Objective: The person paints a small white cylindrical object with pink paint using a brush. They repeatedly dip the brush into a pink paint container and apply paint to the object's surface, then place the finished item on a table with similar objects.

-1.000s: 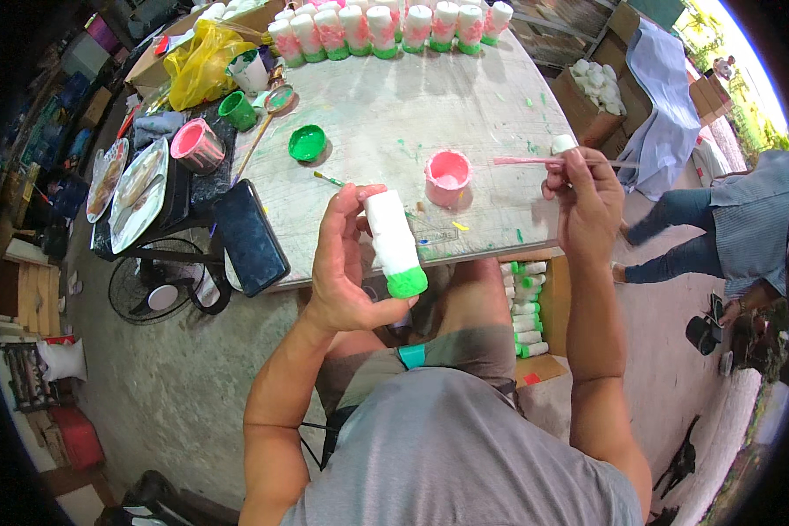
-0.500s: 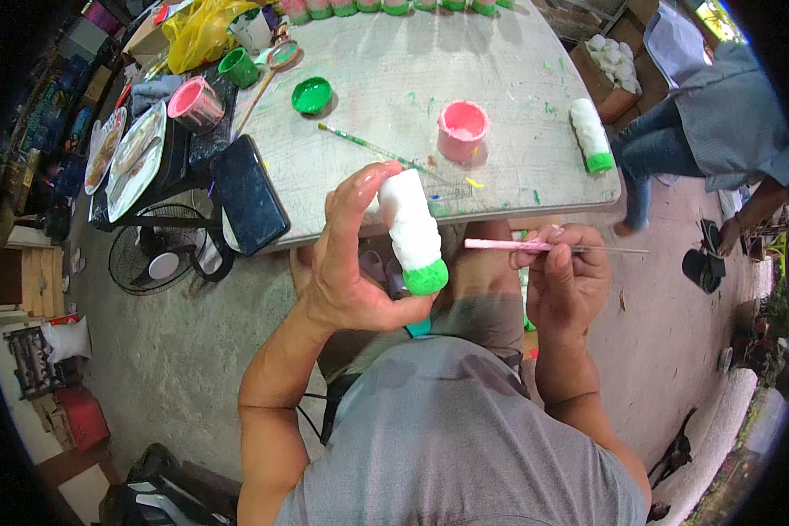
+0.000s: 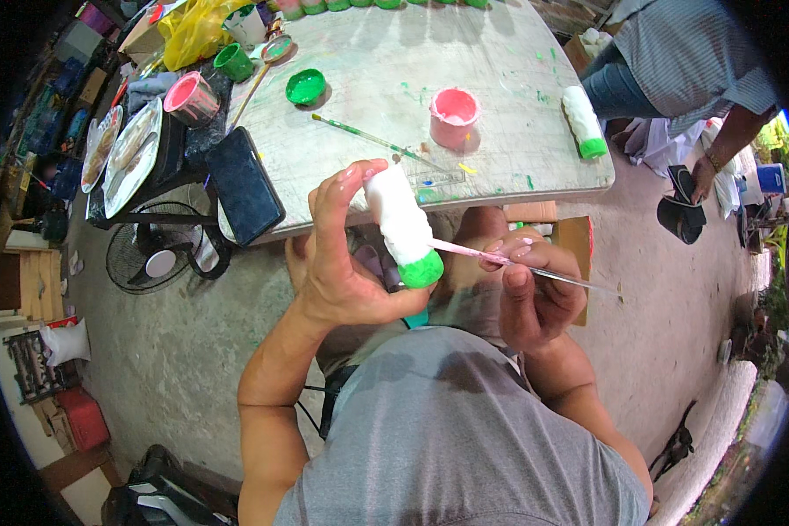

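Note:
Between the thumb and fingers of my left hand (image 3: 337, 254) is a white, bumpy cylindrical figure (image 3: 396, 210) with a green-painted end, gripped by its two ends and tilted. My right hand (image 3: 542, 285) pinches a thin paintbrush (image 3: 548, 274) with a pink-coated tip. That tip meets the figure's right side, just above the green band. On the table beyond stands an open pink paint pot (image 3: 453, 118). A green-stained brush (image 3: 368, 138) lies to its left, near a green paint lid (image 3: 306, 88). A second white figure with a green end (image 3: 583, 123) lies at the table's right edge.
The white table (image 3: 368, 53) has a row of green-ended pieces along its far side. A black phone (image 3: 245, 186) rests at its left corner, beside plates (image 3: 133, 158) and another pink pot (image 3: 191, 99). A fan (image 3: 158, 250) stands below. At right, another person (image 3: 688, 66) bends over, holding dark slippers (image 3: 680, 206).
My right hand has moved left, bringing the brush tip against the white figure. The other person has shifted and now holds the slippers higher.

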`<move>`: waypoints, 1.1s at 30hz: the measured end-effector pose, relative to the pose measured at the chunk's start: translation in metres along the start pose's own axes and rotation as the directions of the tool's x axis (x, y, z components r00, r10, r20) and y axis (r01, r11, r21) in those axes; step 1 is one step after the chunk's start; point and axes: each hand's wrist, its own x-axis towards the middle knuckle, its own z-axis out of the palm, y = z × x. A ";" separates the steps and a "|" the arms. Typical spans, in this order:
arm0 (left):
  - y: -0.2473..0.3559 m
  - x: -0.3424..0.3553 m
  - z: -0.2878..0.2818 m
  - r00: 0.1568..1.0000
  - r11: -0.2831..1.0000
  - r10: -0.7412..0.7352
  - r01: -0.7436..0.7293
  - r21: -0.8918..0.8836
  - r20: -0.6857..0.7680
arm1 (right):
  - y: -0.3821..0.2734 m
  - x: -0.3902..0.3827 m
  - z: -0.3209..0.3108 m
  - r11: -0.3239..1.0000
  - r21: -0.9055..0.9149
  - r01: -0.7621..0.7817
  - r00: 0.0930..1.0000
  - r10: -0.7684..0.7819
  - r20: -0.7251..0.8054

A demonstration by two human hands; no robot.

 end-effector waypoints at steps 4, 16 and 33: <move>0.001 0.001 -0.001 1.000 0.999 0.029 -0.030 0.042 0.006 | -0.001 0.000 0.000 0.999 -0.036 0.037 0.999 -0.036 0.033; 0.004 -0.001 -0.008 0.999 0.995 0.054 -0.053 0.083 -0.001 | -0.002 -0.001 0.004 0.999 -0.029 0.041 0.998 -0.039 0.050; 0.008 -0.005 -0.013 0.999 0.996 0.038 -0.040 0.083 0.022 | -0.008 0.000 0.007 0.998 -0.039 0.054 0.997 -0.052 0.054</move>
